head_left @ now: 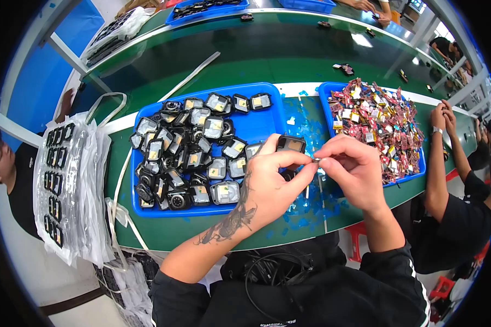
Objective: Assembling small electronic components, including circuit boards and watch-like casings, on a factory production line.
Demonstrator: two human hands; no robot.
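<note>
My left hand [275, 177] and my right hand [354, 169] meet above the gap between two blue trays. Their thumbs and forefingers pinch a tiny dark part [316, 160], too small to name. Right behind my left forefinger shows a black device housing [291, 144] with a yellowish window; whether other fingers hold it is hidden. Left of my hands, the blue tray [267, 128] carries a heap of black housings [197, 158], some with clear or pale windows and round lens rings. On the right, another blue tray [325, 101] is piled with small red, white and yellow electronic parts [373, 128].
Blue scraps [297, 218] litter the green bench [245, 231]. Bagged stacks of black parts [57, 174] stand at the left, near a person. Another person's hands [444, 117] are at the right. Loose parts [345, 69] lie on the far green belt [278, 49].
</note>
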